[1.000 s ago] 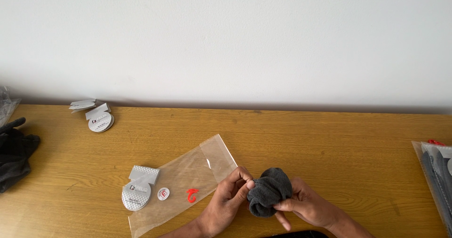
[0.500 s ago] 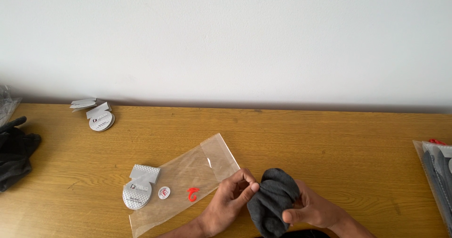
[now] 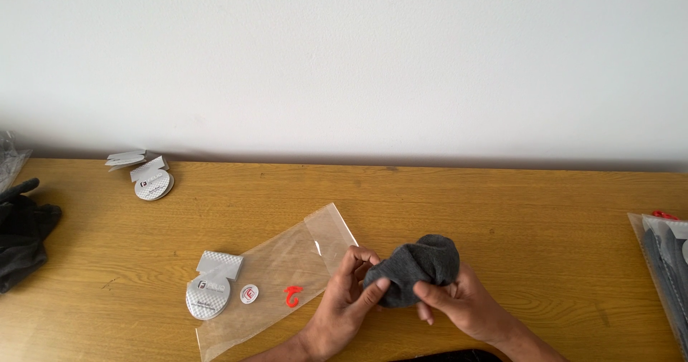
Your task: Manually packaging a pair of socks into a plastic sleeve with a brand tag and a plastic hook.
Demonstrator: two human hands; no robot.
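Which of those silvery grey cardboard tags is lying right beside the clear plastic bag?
The nearer silver tag, its round end touching the clear bag left of the hands. The other tags are stacked far back by the wall, away from any bag.

dark grey sock (image 3: 416, 267), red hook (image 3: 291, 296)

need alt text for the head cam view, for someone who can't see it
Two bare hands, left hand and right hand, grip a bunched dark grey sock above a wooden table. Beside the left hand lies a clear plastic bag with a silver card tag and a small red hook.
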